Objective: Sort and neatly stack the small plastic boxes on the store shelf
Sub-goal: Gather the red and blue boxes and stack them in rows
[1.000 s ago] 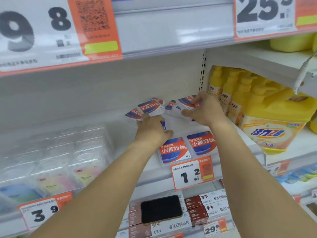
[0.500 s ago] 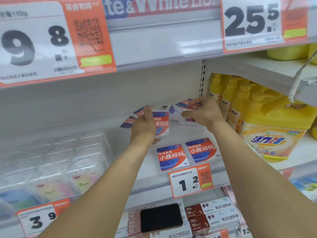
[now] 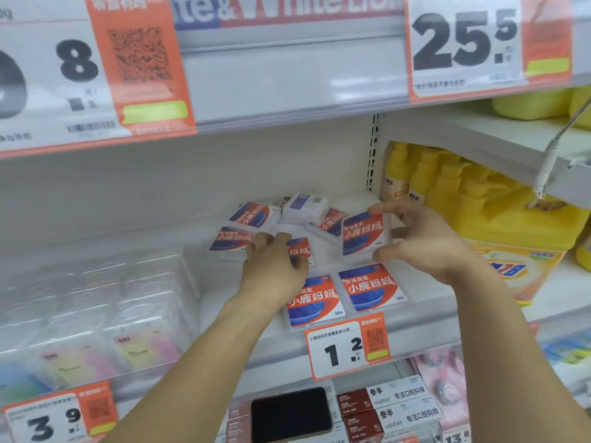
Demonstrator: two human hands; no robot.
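Small clear plastic boxes with red-and-blue labels lie on the white shelf (image 3: 425,318). Two neat boxes (image 3: 371,287) sit side by side at the front edge. Behind them several loose boxes (image 3: 252,215) lie scattered, one turned back-side up (image 3: 305,206). My right hand (image 3: 425,244) holds one box (image 3: 366,236) upright above the shelf, thumb below and fingers at its top. Over another box (image 3: 299,251) lying on the shelf, my left hand (image 3: 275,266) grips it with curled fingers.
Clear packs (image 3: 96,311) fill the shelf's left part. Yellow detergent jugs (image 3: 499,225) stand right beyond the upright. A price tag "1.2" (image 3: 347,346) hangs on the shelf edge. Below lie brown cartons (image 3: 361,410) and a black phone (image 3: 291,414). Large price tags hang overhead.
My right hand has lifted a box out of the back pile and turned it upright. My left hand has lowered its box onto the shelf.
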